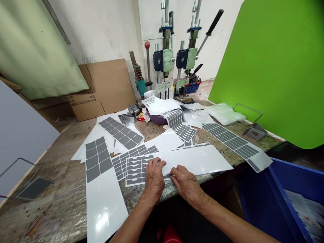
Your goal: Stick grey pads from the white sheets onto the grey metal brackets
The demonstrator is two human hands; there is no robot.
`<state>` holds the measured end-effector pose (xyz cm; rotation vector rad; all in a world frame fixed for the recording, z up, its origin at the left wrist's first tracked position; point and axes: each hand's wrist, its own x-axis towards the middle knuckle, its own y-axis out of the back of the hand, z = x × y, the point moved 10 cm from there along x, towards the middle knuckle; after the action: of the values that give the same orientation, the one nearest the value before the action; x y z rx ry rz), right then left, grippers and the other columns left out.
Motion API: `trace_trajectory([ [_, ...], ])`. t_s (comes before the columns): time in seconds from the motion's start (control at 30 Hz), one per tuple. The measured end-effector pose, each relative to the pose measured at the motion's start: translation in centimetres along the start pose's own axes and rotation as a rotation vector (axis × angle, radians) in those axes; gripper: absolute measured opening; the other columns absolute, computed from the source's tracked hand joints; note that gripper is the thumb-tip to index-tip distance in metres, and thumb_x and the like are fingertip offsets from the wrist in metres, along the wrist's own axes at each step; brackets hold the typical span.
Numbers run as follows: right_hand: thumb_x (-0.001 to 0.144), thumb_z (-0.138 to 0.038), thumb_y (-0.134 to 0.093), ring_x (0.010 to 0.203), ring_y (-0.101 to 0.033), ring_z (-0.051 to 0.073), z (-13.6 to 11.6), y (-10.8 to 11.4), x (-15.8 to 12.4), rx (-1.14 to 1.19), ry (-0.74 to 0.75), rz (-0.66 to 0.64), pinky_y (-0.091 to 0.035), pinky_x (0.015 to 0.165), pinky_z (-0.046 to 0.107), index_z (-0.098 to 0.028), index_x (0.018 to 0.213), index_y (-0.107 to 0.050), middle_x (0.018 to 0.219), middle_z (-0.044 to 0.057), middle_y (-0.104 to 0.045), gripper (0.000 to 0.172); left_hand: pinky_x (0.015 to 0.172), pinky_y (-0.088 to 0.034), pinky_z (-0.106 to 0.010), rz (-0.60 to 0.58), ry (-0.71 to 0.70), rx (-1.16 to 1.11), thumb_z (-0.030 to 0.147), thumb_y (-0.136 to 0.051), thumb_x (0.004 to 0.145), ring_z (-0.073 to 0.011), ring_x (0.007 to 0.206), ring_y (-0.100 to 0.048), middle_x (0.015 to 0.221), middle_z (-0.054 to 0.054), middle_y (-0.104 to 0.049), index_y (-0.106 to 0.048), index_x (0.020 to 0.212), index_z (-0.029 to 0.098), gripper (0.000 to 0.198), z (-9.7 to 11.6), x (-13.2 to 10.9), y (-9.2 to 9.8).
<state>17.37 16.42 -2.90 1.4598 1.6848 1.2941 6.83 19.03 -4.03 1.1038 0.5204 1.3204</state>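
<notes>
View: I only have the head camera, looking down past both forearms onto a worn, stone-patterned workbench [48, 211].

Left hand [154, 177]: palm down, fingers fairly close together and resting on the sheet, with no sign of a pinch. I read it as open and holding nothing.

Right hand [187, 184]: fingers curled slightly at the sheet's near edge. I cannot tell from here whether the thumb is under that edge, so I won't call it a grip.

Thing in hand: a white backing sheet [199, 161] with rows of grey labels at its left end and a bare right end. It lies near the front of the bench, under both hands.

Step in hand: as far as I can judge, both hands are working at that sheet's near edge, and it lies flat with no corner lifted.

Next move: from this position, I judge it calls for fingertips under the edge, because flat hands won't raise the sheet.

Nearby on the bench: a grey-label sheet [97, 158] lies to the left, and another [234, 141] lies to the right. A purple bowl [154, 118] sits farther back among loose papers.

Beyond: two hand-lever presses [177, 57] stand against the wall. A blue plastic crate [274, 184] sits low on the right, below the bench.
</notes>
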Motion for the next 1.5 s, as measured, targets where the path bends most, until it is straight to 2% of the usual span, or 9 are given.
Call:
trace_trajectory([
  [0.3,0.088,-0.005,-0.053,0.078,-0.061,0.017,0.1,0.0,0.2,0.022,-0.026,-0.008,-0.046,0.072,0.027,-0.022,0.089,-0.061,0.086,0.003,-0.062,0.018,0.09,-0.043,-0.043,0.037,-0.016,0.011,0.009,-0.048,0.09,-0.026,0.108,-0.05,0.12,-0.008,-0.058,-0.062,0.111,0.021,0.028,0.4,0.0,0.4],
  [0.5,0.091,-0.006,-0.05,0.078,-0.06,0.02,-1.6,-0.3,-0.7,-0.127,0.227,0.046,-0.047,0.069,0.029,-0.02,0.088,-0.064,0.084,0.005,-0.06,0.02,0.09,-0.043,-0.042,0.058,-0.009,0.016,0.009,-0.052,0.088,-0.0251,0.107,-0.05,0.119,-0.006,-0.058,-0.061,0.108,0.022,0.025,0.1,-0.2,0.3],
  [0.67,0.087,-0.006,-0.056,0.081,-0.062,0.021,-1.2,0.2,-1.0,-0.123,0.243,0.108,-0.05,0.071,0.03,-0.018,0.112,-0.062,0.09,0.007,-0.061,0.028,0.091,-0.043,-0.042,0.061,-0.007,0.02,0.01,-0.052,0.089,-0.0254,0.108,-0.05,0.119,-0.006,-0.057,-0.06,0.11,0.024,0.026,0.0,-0.2,0.2],
  [0.8,0.087,-0.007,-0.057,0.077,-0.061,0.022,-1.2,0.2,-0.9,-0.218,0.227,0.131,-0.049,0.067,0.031,-0.02,0.094,-0.067,0.083,0.006,-0.059,0.018,0.091,-0.043,-0.042,0.043,0.003,0.016,0.01,-0.052,0.089,-0.0255,0.109,-0.05,0.119,-0.006,-0.057,-0.06,0.11,0.024,0.026,0.1,-0.3,0.2],
  [0.97,0.088,-0.008,-0.057,0.075,-0.06,0.02,-1.5,0.4,-0.8,-0.15,0.214,0.135,-0.047,0.065,0.028,-0.019,0.092,-0.066,0.082,0.005,-0.059,0.015,0.093,-0.042,-0.042,-0.007,0.034,-0.004,0.011,-0.051,0.089,-0.0255,0.11,-0.048,0.12,-0.007,-0.057,-0.06,0.112,0.022,0.027,0.0,-0.3,0.2],
  [1.13,0.088,-0.007,-0.054,0.072,-0.06,0.018,-1.2,0.1,0.4,-0.092,0.193,0.072,-0.048,0.064,0.027,-0.018,0.085,-0.062,0.083,0.005,-0.059,0.014,0.093,-0.043,-0.037,-0.123,0.028,-0.031,0.013,-0.053,0.089,-0.0221,0.103,-0.052,0.109,-0.005,-0.06,-0.066,0.103,0.024,0.022,-0.6,1.7,0.2],
  [1.27,0.093,-0.007,-0.047,0.073,-0.059,0.018,-2.6,1.2,-0.2,-0.007,0.353,0.163,-0.049,0.066,0.028,-0.017,0.082,-0.06,0.079,0.006,-0.057,0.02,0.092,-0.045,-0.036,-0.234,0.032,-0.035,0.016,-0.061,0.084,-0.0229,0.102,-0.056,0.104,-0.005,-0.062,-0.069,0.104,0.024,0.023,-1.3,3.8,0.2],
  [1.4,0.091,-0.002,-0.046,0.074,-0.057,0.018,-5.1,3.7,-3.9,0.164,0.576,0.274,-0.049,0.068,0.03,-0.017,0.088,-0.059,0.082,0.007,-0.058,0.02,0.088,-0.048,-0.035,-0.315,0.032,-0.038,0.017,-0.064,0.082,-0.0239,0.1,-0.06,0.102,-0.005,-0.065,-0.07,0.107,0.026,0.027,-1.4,4.3,0.2],
  [1.5,0.088,-0.001,-0.051,0.07,-0.056,0.017,-6.2,6.0,-6.5,0.366,0.666,0.307,-0.05,0.063,0.028,-0.018,0.095,-0.057,0.082,0.008,-0.058,0.019,0.083,-0.051,-0.029,-0.357,0.017,-0.056,0.018,-0.068,0.079,-0.0195,0.091,-0.064,0.096,-0.002,-0.069,-0.073,0.101,0.026,0.023,-1.5,4.9,0.4],
])
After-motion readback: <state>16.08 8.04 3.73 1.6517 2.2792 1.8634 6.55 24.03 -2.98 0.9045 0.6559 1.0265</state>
